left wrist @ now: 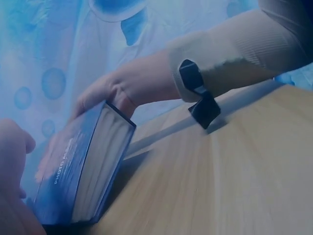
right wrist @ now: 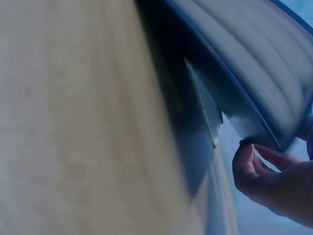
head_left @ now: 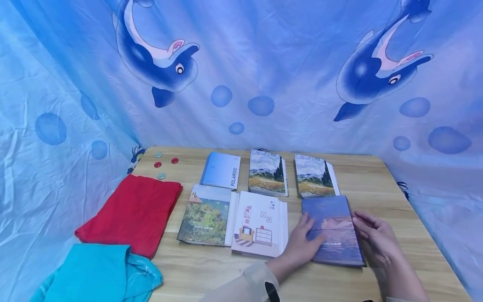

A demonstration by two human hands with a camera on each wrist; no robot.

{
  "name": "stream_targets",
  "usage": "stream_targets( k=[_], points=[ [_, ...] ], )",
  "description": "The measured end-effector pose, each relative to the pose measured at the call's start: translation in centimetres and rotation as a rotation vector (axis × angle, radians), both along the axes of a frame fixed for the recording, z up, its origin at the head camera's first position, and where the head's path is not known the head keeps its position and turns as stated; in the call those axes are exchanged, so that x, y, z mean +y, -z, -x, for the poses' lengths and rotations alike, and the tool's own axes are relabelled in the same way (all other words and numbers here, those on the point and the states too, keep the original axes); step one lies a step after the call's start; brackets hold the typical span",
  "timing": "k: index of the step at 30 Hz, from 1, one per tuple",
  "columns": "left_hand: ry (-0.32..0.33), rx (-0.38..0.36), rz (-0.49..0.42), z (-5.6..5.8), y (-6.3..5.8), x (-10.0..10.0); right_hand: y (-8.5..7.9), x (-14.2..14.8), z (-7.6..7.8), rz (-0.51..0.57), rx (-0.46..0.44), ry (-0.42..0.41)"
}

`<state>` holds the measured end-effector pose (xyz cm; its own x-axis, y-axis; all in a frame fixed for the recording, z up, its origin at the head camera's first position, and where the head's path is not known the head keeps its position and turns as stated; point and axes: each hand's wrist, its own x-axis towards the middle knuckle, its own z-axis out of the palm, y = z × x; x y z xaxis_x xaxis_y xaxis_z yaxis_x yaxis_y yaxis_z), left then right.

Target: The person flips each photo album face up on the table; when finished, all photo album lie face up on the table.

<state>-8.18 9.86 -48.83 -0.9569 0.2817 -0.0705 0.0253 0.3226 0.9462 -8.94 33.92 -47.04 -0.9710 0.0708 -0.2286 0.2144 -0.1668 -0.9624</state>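
Observation:
A blue and purple photo album (head_left: 332, 235) with a painted seascape cover lies at the right front of the table. My left hand (head_left: 302, 239) holds its left side, thumb over the cover and fingers along the edge. Around the right edge curl the fingers of my right hand (head_left: 379, 235). Thick pale page edges (left wrist: 100, 166) show in the left wrist view, where the album stands tilted. From the right wrist, fingertips of the right hand (right wrist: 269, 176) meet a raised corner, with a dark gap under the album.
Left of it lie a white illustrated album (head_left: 260, 222) and a garden-painting album (head_left: 207, 214). Behind are a blue Polaroid album (head_left: 222, 170) and two wheat-field albums (head_left: 266, 172). Red cloth (head_left: 132, 209), teal cloth (head_left: 94, 272) and several small discs (head_left: 157, 165) sit at left.

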Motion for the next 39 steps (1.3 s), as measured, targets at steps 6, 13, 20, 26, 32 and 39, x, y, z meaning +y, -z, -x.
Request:
stream_targets(
  k=[6,13,20,26,32,39],
  points=[
    [0.005,-0.032,-0.025,0.0,-0.6,1.0,-1.2,0.6,-0.4,-0.042,0.03,0.005],
    [0.029,-0.064,-0.109,0.4,-0.9,0.9,-3.3,-1.0,-0.5,-0.014,0.142,-0.083],
    [0.077,-0.101,-0.27,1.0,-3.1,-0.7,-4.3,-4.0,-0.3,-0.019,0.197,-0.134],
    [0.116,-0.111,-0.345,1.1,-3.6,-1.4,-4.3,-4.9,-0.3,-0.092,0.196,-0.127],
    [0.173,0.016,-0.451,1.0,-4.1,-2.0,-4.2,-5.5,-0.4,-0.153,0.217,-0.129],
    [0.194,0.247,-0.248,0.9,-4.9,-3.3,-3.4,-5.4,0.2,-0.227,0.175,-0.205]
  ],
)
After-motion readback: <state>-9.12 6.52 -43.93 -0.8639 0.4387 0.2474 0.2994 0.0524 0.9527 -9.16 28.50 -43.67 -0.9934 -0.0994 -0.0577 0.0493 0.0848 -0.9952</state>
